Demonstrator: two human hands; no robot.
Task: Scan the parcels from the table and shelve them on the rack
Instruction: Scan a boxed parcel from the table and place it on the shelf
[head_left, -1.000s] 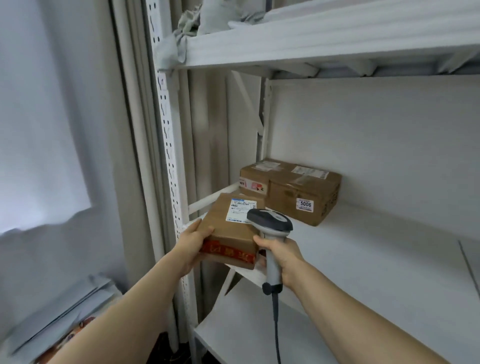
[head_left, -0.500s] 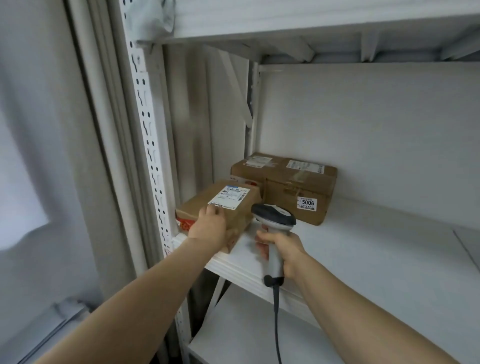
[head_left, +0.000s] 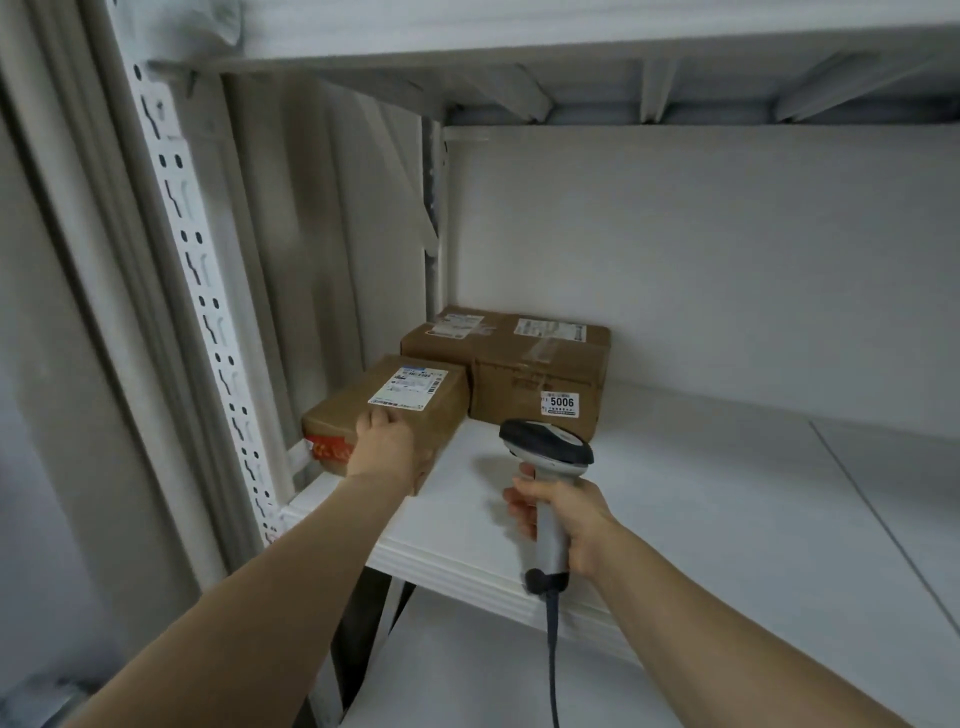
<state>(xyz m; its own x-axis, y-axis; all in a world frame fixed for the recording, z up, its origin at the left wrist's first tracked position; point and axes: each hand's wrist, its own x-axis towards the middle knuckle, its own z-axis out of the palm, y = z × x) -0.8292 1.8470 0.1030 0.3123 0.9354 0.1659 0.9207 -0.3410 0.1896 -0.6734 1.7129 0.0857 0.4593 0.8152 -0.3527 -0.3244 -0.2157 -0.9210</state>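
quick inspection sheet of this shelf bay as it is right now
surface: white shelf board, both parcels at its left end
job's things: small parcel near the front edge; large parcel behind it, tagged 5006; scanner
clutter: pale crumpled bag on the upper shelf
grips: left hand holds the small parcel's near end; right hand holds the scanner handle
cables: scanner cable hangs below the handle
surroundings: slotted rack upright at left; lower shelf below

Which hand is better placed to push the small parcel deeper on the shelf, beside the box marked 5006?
The left hand. It touches the near end of the small parcel, so it probably only needs to press forward. The right hand grips the scanner and is apart from that parcel.
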